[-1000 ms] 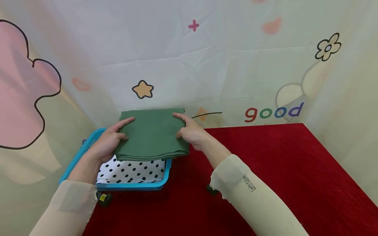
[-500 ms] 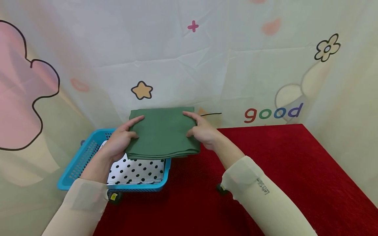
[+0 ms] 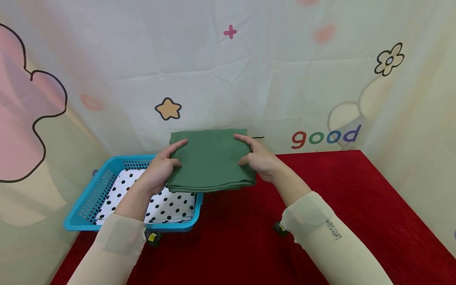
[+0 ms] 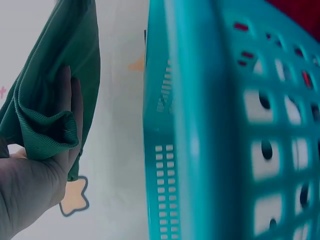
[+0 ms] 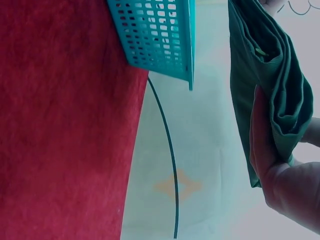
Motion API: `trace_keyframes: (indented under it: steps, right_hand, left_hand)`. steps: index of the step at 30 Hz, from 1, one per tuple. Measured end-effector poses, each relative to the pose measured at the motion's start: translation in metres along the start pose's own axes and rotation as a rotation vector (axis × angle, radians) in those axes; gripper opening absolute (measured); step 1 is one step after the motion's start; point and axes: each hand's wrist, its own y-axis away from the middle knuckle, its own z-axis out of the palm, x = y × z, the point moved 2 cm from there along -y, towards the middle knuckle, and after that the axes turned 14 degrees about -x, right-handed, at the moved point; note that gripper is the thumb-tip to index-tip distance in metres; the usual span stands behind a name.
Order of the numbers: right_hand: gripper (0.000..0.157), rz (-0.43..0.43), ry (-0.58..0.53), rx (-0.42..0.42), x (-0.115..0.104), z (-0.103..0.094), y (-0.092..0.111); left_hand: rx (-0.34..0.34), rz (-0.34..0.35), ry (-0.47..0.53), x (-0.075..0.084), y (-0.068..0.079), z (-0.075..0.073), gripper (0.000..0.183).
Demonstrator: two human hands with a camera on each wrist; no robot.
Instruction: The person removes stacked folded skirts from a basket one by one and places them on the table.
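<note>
Both hands hold a folded green cloth (image 3: 211, 160), several layers thick, raised in front of me past the basket's right side. My left hand (image 3: 162, 168) grips its left edge, thumb and forefinger on top; in the left wrist view, other fingers lie under the green fabric (image 4: 62, 110). My right hand (image 3: 261, 160) grips the right edge the same way, with fingers below the layers in the right wrist view. A blue plastic basket (image 3: 174, 227) stands at the left, partly behind my left arm. Inside it lies a white cloth with black dots (image 3: 174, 206).
A red cloth (image 3: 242, 241) covers the table under the basket and out to the right. Behind the table hangs a printed white curtain (image 3: 210, 95). A thin dark line (image 5: 172, 160) runs down the curtain in the right wrist view.
Both hands have carried the green cloth to the right, from over the basket to past its right side. More of the basket and the dotted cloth now shows.
</note>
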Motion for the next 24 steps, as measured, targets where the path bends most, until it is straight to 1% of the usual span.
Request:
trace_keyframes:
  steps: [8,14,24]
  right_hand:
    - [0.083,0.008,0.008,0.002,0.005,-0.014,0.009]
    - [0.083,0.016,0.021,0.010,0.010,-0.024,0.017]
    - [0.084,0.028,0.056,0.021,0.022,-0.040,0.028]
  left_hand:
    - [-0.014,0.023,0.032,-0.002,-0.010,0.013,0.075]
    - [-0.027,0.012,0.046,-0.003,-0.017,0.025,0.075]
    - [-0.012,0.023,0.008,-0.006,-0.028,0.047,0.075]
